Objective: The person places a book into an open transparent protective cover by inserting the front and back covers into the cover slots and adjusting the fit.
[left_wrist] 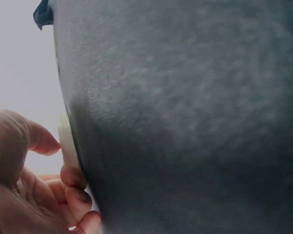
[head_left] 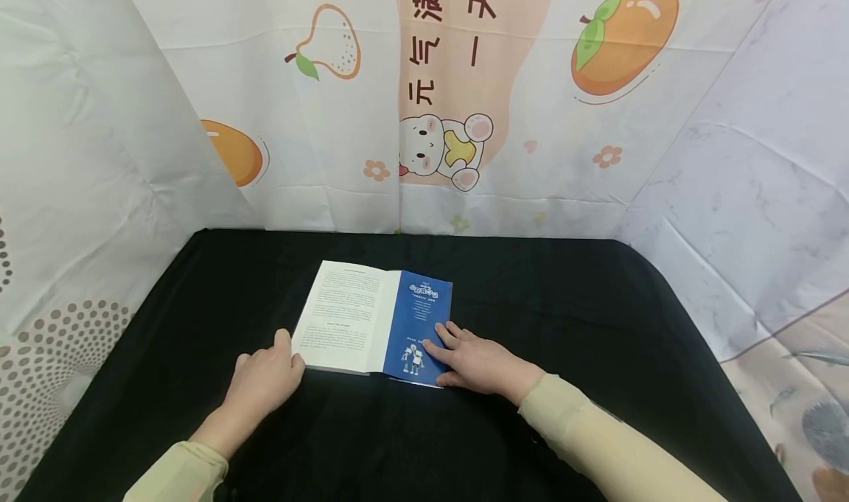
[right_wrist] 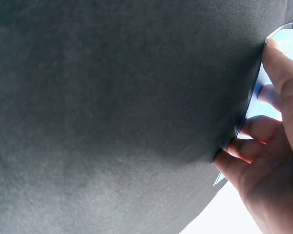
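Note:
An open book (head_left: 338, 318) lies on the black cloth, its printed white page at the left. On its right side is a blue cover flap (head_left: 419, 318) with white print and small cartoon figures. My left hand (head_left: 265, 377) holds the book's lower left corner; in the left wrist view the thumb (left_wrist: 44, 139) and curled fingertips (left_wrist: 74, 176) meet its pale edge. With fingers spread and nearly straight, my right hand (head_left: 484, 362) rests on the flap's lower right part. In the right wrist view its fingertips (right_wrist: 227, 163) lie along the flap's edge.
Black cloth (head_left: 597, 318) covers the table around the book. A white curtain (head_left: 517, 207) printed with fruit, a cartoon animal and characters hangs behind it, and more pale sheets (head_left: 749, 192) hang at both sides.

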`<state>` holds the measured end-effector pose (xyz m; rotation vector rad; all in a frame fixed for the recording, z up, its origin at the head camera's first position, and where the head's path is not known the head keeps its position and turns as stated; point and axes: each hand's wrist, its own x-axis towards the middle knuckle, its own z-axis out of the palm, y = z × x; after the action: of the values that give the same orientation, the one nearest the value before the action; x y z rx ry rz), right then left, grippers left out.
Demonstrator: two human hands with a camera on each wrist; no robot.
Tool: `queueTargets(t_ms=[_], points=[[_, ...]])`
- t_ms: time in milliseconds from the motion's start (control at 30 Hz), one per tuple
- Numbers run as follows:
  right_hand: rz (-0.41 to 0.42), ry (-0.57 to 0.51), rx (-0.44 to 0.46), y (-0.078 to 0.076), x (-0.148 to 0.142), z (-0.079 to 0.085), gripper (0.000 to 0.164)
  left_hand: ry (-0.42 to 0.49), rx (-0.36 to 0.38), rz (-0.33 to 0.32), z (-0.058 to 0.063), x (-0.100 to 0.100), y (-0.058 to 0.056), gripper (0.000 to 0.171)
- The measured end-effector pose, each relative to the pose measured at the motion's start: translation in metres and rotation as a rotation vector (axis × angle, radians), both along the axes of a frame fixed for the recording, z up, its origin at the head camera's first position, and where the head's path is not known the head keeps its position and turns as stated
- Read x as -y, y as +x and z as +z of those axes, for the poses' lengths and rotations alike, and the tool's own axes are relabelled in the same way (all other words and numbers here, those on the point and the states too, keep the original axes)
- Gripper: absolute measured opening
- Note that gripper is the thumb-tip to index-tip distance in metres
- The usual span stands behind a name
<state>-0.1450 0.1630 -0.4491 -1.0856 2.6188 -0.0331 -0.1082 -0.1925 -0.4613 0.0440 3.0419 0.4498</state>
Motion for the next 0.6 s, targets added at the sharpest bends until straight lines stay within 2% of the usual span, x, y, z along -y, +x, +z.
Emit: queueTargets(t_ms=[100,200,400,500,600], points=[[0.001,-0.003,-0.002,0.000,0.000,0.000,0.064,-0.018,-0.041,-0.012,0.002,-0.001,-0.001,0.015],[-0.003,-0.002,-0.001,0.000,0.000,0.001,0.064,-0.053,-0.111,-0.034,0.004,-0.002,-0.004,0.014],[-0.010,0.000,0.006,0.000,0.000,0.001,0.064,-0.172,-0.250,-0.101,0.010,-0.010,-0.009,0.008],[-0.011,0.000,0.010,0.000,0.000,0.001,0.064,-0.202,-0.295,-0.148,0.013,-0.017,-0.013,0.008],[-0.010,-0.003,0.013,0.000,0.000,0.000,0.064,-0.200,-0.330,-0.229,0.015,-0.027,-0.018,0.009]])
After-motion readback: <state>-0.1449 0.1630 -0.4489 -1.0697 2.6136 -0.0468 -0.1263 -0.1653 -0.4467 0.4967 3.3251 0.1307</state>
